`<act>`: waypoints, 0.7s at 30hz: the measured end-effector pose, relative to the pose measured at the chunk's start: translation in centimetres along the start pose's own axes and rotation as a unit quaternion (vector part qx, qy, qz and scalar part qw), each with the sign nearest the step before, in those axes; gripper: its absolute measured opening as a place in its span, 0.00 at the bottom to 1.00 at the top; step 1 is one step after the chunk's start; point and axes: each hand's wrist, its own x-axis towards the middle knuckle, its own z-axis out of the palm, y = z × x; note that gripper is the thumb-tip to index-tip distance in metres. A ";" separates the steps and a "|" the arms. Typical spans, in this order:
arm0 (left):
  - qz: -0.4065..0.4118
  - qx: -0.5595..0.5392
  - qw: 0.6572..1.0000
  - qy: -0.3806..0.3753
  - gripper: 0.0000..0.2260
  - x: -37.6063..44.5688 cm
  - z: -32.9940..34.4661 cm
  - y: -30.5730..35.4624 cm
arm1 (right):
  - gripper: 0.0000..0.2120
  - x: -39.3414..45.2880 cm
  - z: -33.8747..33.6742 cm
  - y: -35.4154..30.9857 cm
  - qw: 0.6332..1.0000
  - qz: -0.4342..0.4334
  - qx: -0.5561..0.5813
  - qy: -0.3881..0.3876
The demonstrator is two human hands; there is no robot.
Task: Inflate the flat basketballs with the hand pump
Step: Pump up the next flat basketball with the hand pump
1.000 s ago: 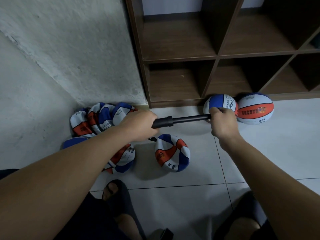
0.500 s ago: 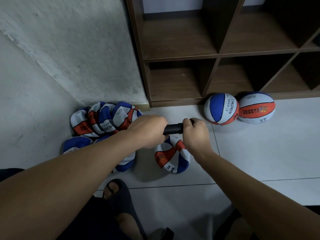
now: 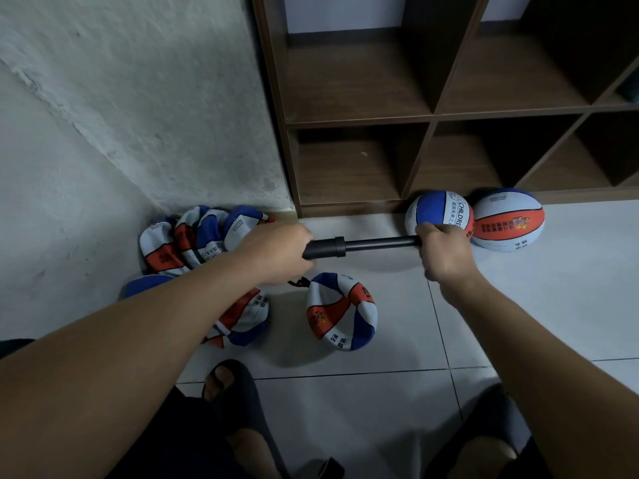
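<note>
Both hands (image 3: 276,252) grip pump (image 3: 359,245), rod extended.

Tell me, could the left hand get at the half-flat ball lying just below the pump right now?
Probably not yet: the left hand grips the pump barrel. The ball lies uncovered just below on the floor, so letting go would free it.

Hand pump (image 3: 359,244): black, barrel and rod alike. Flat basketball (image 3: 340,311): white, orange-red and blue panels, dark printed characters. Heap of flat balls (image 3: 204,238): same white/blue/orange-red panels. Two inflated balls (image 3: 439,210) (image 3: 508,219): white and blue with an orange-red band, dark lettering. Shelf unit (image 3: 432,115): dark brown wood grain. Floor tiles (image 3: 553,288): pale grey-white, dark grout lines. Wall (image 3: 121,98): mottled off-white. Slipper (image 3: 238,388): dark.
</note>
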 end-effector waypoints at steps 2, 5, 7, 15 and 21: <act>0.005 0.005 1.000 -0.004 0.08 0.0 0.1 0.4 | 0.09 -0.2 0.5 0.3 1.000 0.013 0.010 0.012; 0.014 0.023 1.000 -0.001 0.08 0.0 0.5 1.4 | 0.13 -1.9 2.2 0.6 1.000 -0.018 -0.014 0.018; 0.018 0.024 1.000 -0.002 0.09 -0.1 0.7 2.0 | 0.15 -2.8 3.3 1.0 0.999 -0.038 -0.033 0.001; 0.018 0.033 0.999 -0.029 0.12 -0.8 0.7 3.4 | 0.16 -4.4 6.6 1.5 0.993 -0.060 -0.069 -0.071; 0.030 0.028 0.999 -0.017 0.12 -0.8 0.6 3.1 | 0.16 -4.3 6.2 1.2 0.991 -0.076 -0.081 -0.077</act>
